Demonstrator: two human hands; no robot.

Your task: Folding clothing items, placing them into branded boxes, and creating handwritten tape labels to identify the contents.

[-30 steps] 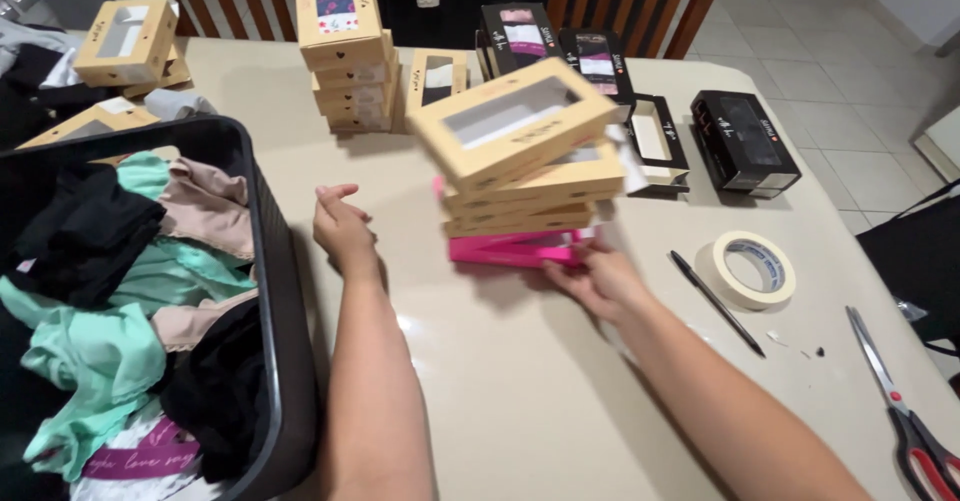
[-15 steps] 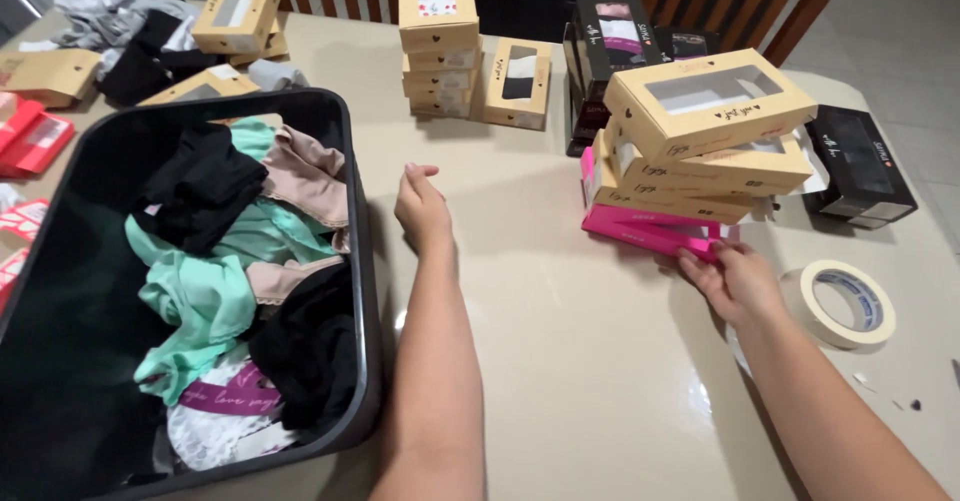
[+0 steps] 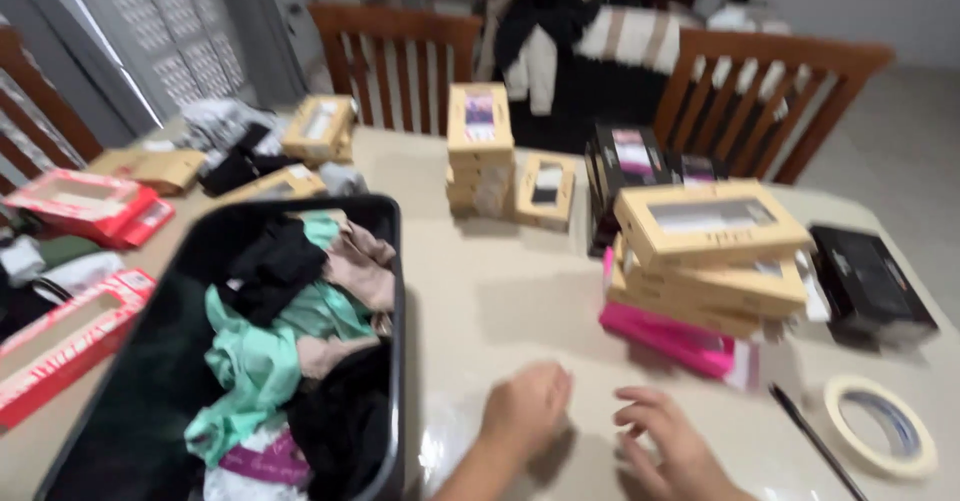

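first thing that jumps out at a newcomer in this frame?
Probably the black bin at lower left, stuffed with mint, beige and black garments. Next, the leaning stack of tan window boxes on a pink box at right. Both bare hands, left hand and right hand, hover empty over the table.

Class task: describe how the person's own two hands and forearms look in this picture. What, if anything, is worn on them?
Both are bare. The left hand and right hand show no gloves, and no rings, watch or bracelet can be made out, though the picture is blurred. No sleeve shows on the visible part of the left forearm; the right forearm is almost wholly cut off by the bottom edge.
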